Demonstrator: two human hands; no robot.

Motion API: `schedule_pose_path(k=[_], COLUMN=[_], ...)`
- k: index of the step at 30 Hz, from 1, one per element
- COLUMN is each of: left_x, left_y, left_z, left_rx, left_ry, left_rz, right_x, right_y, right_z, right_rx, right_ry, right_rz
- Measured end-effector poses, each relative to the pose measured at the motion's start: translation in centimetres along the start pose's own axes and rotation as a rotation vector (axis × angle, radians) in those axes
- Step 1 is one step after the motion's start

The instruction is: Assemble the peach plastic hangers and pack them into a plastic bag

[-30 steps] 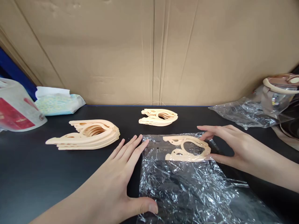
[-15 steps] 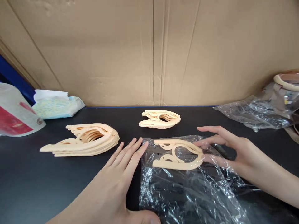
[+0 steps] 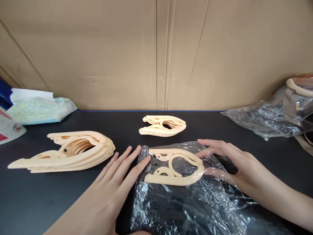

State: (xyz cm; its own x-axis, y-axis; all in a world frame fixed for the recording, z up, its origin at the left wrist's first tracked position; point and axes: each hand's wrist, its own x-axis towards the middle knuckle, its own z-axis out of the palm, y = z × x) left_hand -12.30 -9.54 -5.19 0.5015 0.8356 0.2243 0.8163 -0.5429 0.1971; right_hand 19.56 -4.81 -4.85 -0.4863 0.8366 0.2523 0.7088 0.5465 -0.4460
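A cream folding hanger (image 3: 193,179) lies inside a clear plastic bag (image 3: 168,202) on the black table. My left hand (image 3: 114,182) rests flat with fingers stretched, its fingertips at the bag's left edge. From the right, my right hand (image 3: 232,160) reaches in, fingers apart, its fingertips at the hanger's rounded end; part of it shows through the plastic. To the left is a stack of cream hangers (image 3: 80,160). A smaller-looking stack (image 3: 163,127) sits behind the bag.
A tissue pack (image 3: 41,107) and part of a white and red package (image 3: 9,130) stand at the left. More clear plastic (image 3: 264,119) lies at the right, beside a bag with a cream rim. A cardboard wall (image 3: 110,58) closes off the back.
The view has shifted a little, so the left stack and tissue pack appear further left. The fingers of my right hand are nearer the bag, against the hanger's rounded end.
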Motion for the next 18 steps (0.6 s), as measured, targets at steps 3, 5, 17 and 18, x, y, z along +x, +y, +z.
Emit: schedule_pose_path(k=[3, 5, 17, 18], left_x=[-0.1, 0.0, 3.2, 3.5], left_y=[-0.4, -0.4, 0.5, 0.5], left_z=[0.0, -0.1, -1.7, -1.7], left_rx=[0.023, 0.030, -0.064, -0.069], left_ry=[0.008, 0.016, -0.030, -0.033], left_rz=[-0.041, -0.080, 0.020, 0.032], right_x=[-0.1, 0.0, 0.0, 0.0], right_y=[-0.2, -0.4, -0.6, -0.6], right_z=[-0.2, -0.3, -0.4, -0.2], right_rx=[0.063, 0.127, 0.307, 0.282], right_ry=[-0.021, -0.050, -0.133, -0.104], right_rz=[-0.006, -0.001, 0.004, -0.021])
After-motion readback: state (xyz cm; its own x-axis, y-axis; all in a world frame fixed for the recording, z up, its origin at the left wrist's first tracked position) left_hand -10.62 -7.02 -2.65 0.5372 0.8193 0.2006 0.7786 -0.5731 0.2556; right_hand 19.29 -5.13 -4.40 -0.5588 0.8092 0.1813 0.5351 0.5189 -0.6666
